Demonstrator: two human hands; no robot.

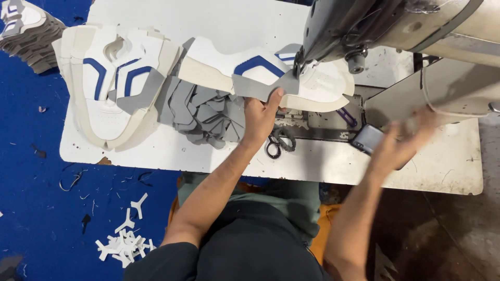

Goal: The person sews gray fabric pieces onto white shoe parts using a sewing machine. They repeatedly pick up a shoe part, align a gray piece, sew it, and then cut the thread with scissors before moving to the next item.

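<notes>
Our lap and dark trousers fill 6 o'clock. White offcuts lie on the blue floor at 7. On the table, a stack of white-and-blue shoe uppers sits at 10, grey pieces beside it. Our left hand pinches the shoe upper at centre, long axis 9-to-3, right end under the sewing machine. Scissors lie below. Right hand blurred at 3, fingers spread wide, over a phone.
</notes>
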